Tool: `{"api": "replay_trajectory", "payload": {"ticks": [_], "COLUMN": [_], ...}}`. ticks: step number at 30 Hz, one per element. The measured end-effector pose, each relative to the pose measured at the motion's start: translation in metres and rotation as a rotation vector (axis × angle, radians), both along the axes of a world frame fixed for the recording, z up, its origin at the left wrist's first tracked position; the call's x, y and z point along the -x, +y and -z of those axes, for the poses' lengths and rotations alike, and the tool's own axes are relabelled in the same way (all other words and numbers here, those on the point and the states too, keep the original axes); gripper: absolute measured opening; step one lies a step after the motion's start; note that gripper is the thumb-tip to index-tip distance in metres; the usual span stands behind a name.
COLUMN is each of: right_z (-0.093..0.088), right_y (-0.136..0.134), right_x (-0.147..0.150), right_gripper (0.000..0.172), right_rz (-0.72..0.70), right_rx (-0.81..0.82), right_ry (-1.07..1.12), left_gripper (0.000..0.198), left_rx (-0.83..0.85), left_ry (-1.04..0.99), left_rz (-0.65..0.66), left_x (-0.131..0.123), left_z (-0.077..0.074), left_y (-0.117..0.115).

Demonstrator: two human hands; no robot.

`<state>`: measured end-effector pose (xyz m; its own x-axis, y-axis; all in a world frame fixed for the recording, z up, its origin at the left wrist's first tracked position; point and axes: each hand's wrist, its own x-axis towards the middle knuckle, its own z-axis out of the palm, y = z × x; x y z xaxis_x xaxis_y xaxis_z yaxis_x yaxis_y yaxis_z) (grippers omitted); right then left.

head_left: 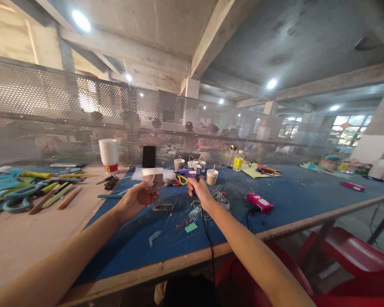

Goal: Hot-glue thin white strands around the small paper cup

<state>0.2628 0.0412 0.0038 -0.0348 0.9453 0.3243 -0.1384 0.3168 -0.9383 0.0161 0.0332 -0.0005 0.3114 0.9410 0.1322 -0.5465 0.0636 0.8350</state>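
My left hand (137, 199) is closed around a paper cup (154, 178) with a white rim and a brownish, partly wrapped side, held up over the blue table. In my right hand (199, 190) is a blue hot glue gun (188, 172), its nozzle turned left toward the cup. A black cord (208, 238) hangs from the gun down over the table's front edge. Below the hands lie thin wires (187, 217), a green scrap (191, 227) and a small loop of cord (163, 207). Yellow-and-red handled scissors (181, 181) lie just behind the gun.
Stacked paper cups (109, 153) and a black phone (149, 157) stand at the back. Several cups, one a small cup (212, 176), sit behind my right hand. A yellow-labelled bottle (238, 160) and a pink box (260, 202) are rightward; large scissors (22, 197) lie left.
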Motion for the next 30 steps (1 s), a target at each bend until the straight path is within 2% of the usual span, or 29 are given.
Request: {"api": "replay_trajectory", "payload": {"ticks": [3, 6, 12, 14, 20, 24, 30], "right_z": [0.01, 0.02, 0.031, 0.03, 0.019, 0.015, 0.022], "right_y": [0.013, 0.024, 0.032, 0.032, 0.024, 0.018, 0.015], "right_x": [-0.006, -0.012, -0.023, -0.025, -0.03, -0.026, -0.024], "right_gripper": [0.029, 0.032, 0.035, 0.034, 0.049, 0.042, 0.038], "right_rz": [0.048, 0.114, 0.138, 0.18, 0.373, 0.423, 0.466], "right_rx": [0.135, 0.186, 0.242, 0.229, 0.166, 0.173, 0.13], "right_ry": [0.015, -0.013, -0.153, -0.28, -0.926, -1.078, -1.204], "left_gripper": [0.029, 0.027, 0.03, 0.031, 0.027, 0.033, 0.032], "left_rx": [-0.012, -0.009, 0.014, 0.012, 0.012, -0.032, -0.071], "left_ry": [-0.01, -0.03, 0.0, 0.014, 0.042, 0.075, 0.097], "left_rz": [0.001, 0.005, 0.025, 0.029, 0.035, 0.044, 0.039], "left_x": [-0.001, -0.002, -0.002, -0.002, -0.005, -0.006, -0.007], "left_z": [-0.002, -0.003, -0.001, -0.001, -0.004, -0.004, -0.001], "left_y": [-0.002, -0.002, 0.0, -0.001, -0.005, -0.007, -0.006]}}
